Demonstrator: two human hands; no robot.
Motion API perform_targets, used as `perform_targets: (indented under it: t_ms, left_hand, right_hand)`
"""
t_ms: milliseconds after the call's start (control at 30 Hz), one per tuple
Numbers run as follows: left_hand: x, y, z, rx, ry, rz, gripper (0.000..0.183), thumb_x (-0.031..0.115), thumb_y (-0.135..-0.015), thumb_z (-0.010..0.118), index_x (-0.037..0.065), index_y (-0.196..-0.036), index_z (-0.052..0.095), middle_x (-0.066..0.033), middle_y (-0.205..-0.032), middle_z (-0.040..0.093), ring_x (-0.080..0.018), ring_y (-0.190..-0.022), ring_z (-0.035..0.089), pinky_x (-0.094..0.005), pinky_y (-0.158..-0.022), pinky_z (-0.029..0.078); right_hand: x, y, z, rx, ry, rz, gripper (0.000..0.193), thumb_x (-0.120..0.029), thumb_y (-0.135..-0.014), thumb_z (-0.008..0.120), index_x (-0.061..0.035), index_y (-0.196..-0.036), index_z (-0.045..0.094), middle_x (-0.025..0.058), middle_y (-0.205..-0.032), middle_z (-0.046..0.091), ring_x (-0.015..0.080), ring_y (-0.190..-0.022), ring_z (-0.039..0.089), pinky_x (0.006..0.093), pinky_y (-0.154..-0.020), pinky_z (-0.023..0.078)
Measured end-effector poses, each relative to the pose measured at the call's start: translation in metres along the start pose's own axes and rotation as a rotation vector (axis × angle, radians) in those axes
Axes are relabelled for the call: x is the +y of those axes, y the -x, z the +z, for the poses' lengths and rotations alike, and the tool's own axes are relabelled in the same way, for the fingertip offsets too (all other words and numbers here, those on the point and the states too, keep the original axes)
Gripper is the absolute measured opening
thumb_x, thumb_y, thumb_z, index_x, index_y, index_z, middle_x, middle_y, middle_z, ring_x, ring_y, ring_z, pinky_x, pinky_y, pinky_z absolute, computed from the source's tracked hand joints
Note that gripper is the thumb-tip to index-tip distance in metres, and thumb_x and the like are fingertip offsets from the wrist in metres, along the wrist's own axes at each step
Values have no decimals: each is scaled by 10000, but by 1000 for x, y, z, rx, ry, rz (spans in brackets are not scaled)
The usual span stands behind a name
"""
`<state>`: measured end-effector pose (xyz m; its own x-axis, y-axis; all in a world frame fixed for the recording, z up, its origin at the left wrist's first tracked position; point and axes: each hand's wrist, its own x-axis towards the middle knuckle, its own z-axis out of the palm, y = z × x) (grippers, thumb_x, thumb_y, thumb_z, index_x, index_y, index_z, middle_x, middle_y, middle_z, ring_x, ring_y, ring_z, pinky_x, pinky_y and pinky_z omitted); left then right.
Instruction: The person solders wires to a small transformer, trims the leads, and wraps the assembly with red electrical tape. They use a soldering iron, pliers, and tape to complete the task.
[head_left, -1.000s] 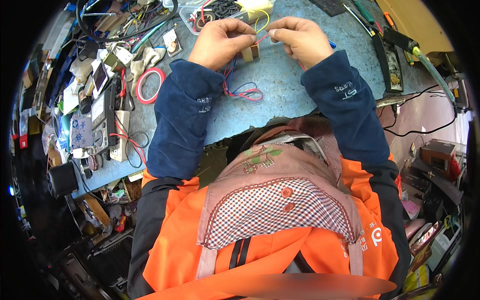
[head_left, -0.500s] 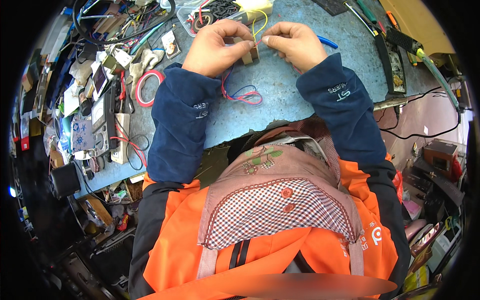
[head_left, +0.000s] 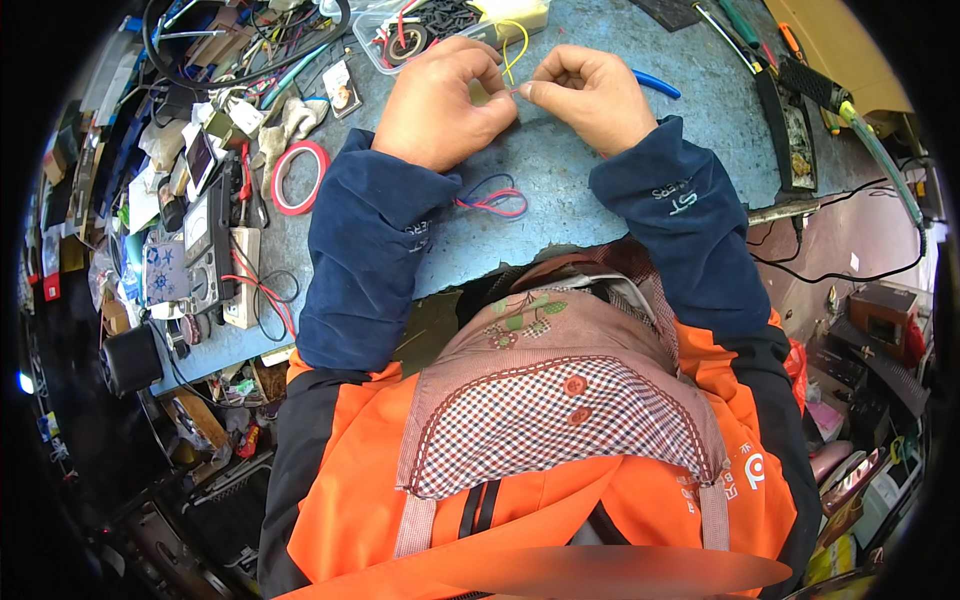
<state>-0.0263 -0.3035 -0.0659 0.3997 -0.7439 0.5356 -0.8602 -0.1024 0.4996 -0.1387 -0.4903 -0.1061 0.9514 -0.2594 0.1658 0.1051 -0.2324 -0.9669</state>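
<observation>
Over the far part of the blue worktop (head_left: 560, 215), both hands meet at the fingertips. My left hand (head_left: 440, 108) is closed, thumb against the fingers, and what it pinches is mostly hidden. My right hand (head_left: 597, 100) pinches a thin reddish wire (head_left: 515, 91) that runs toward the left fingertips. A yellow wire (head_left: 525, 45) arches up just beyond the fingers. Below the left wrist, a loop of red and blue wire (head_left: 497, 205) lies on the worktop.
A clear plastic box (head_left: 374, 50) of black parts stands beyond the left hand. Left lie red-edged tape (head_left: 275, 185), a multimeter (head_left: 203, 270) and crowded clutter. A blue-handled tool (head_left: 657, 83) is beyond the right hand; a soldering iron (head_left: 850, 115) and black tray (head_left: 785, 140) stand right.
My left hand has shifted right and slightly down, now covering the small tan block that showed beneath it. My right hand has moved slightly, still pinching. Less of the red and blue wire shows.
</observation>
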Motion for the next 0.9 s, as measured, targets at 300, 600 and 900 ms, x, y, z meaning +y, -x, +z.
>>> perform_targets:
  t_ms: [300,600,900]
  left_hand:
    - [-2,2,1,-26,62,-54,163,151,-807,785,13,-882,744,-140,-961,736,-318,-900,730,-408,-795,576]
    - [3,10,7,24,143,-328,244,196,-831,790,13,-992,783,-159,-935,750,-273,-795,722,-381,-744,583]
    - [0,10,10,76,393,-438,229,153,-886,754,-22,-1028,797,-120,-887,794,-158,-749,721,-335,-695,581]
  right_hand:
    - [5,-4,2,14,-17,13,169,-145,-946,805,7,-988,746,-5,-808,683,49,-737,585,263,-632,469]
    - [-5,4,2,83,159,-266,447,-106,-993,742,-89,-1431,654,47,-1063,719,116,-817,661,279,-761,552]
    - [2,-1,7,74,260,-343,262,-147,-1001,721,-26,-1231,762,147,-1032,754,241,-858,734,353,-773,579]
